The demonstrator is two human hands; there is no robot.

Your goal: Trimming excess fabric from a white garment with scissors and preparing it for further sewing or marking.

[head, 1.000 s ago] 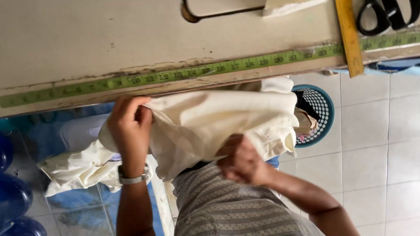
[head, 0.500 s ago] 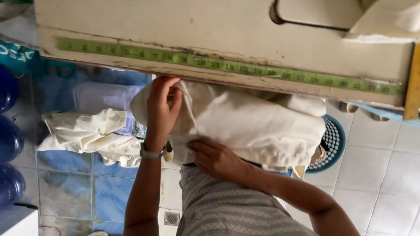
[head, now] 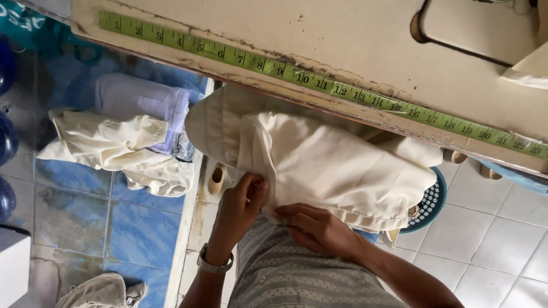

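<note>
Left grip (head: pixel 242 202) pinched shut on the near hem of the cream cloth (head: pixel 337 165), thumb and fingers closed over the fold. Right grip (head: pixel 317 228) just beside it, fingers curled on the same hem, probably gripping, though partly hidden. Cloth bunched above both grips, below the tabletop (head: pixel 354 40) edge with its green tape measure (head: pixel 319 85). Blue basket (head: pixel 431 202) right of the right grip.

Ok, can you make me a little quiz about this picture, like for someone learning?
1. True or false: both hands touch the cream cloth.
2. What green strip runs along the table edge? A rope, B tape measure, C belt.
3. Which wrist wears the watch?

Key:
1. True: the left hand and right hand both pinch its near edge.
2. B.
3. The left.
</note>
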